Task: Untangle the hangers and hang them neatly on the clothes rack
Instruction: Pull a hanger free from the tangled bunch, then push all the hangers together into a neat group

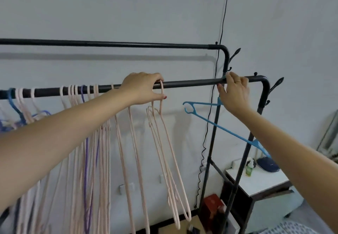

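A black cable [222, 32] runs down the wall behind the clothes rack [192, 83]. Below the rack's right end stands a white side table [256, 182] carrying a green bottle [248, 168] and a dark blue object [268, 164]. Along the left part of the front rail hang pink hangers [102, 142], one purple hanger [86, 151] and a blue hanger [13, 105].

The left hand [144, 89] grips the hook of a pink hanger [164, 142] at mid-rail, fingers curled over the rail. The right hand [236, 92] pinches the hook of a light blue hanger [219, 129] against the rail near its right corner; the hanger body tilts.
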